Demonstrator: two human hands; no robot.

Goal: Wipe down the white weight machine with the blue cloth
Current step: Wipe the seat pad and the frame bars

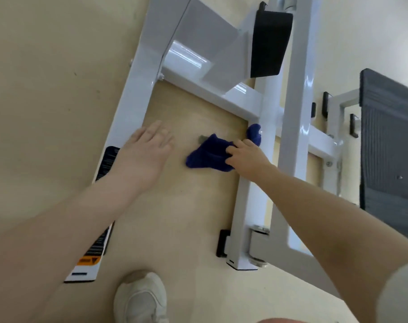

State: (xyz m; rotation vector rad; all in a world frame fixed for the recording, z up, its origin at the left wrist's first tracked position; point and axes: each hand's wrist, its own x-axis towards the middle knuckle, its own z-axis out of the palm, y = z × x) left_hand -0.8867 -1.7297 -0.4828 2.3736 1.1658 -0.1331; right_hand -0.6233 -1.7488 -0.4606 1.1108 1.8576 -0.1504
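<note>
Beige floor (46, 89) spreads under the white weight machine (252, 206). Her right hand (247, 157) has its grip clamped on the blue cloth (210, 155), bunched against the frame's upright; left hand (144, 152) rests spread apart, just beside it.

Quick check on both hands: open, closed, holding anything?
Left hand: open, fingers straight, holding nothing.
Right hand: closed, gripping the blue cloth beside the white weight machine.

The right hand (247, 157) grips the bunched blue cloth (212, 155) against a low white bar of the weight machine (252, 201). The left hand (144, 155), fingers (161, 134) straight, hovers beside the frame's other bar, over the beige floor (46, 89). A white shoe (140, 297) stands below.
</note>
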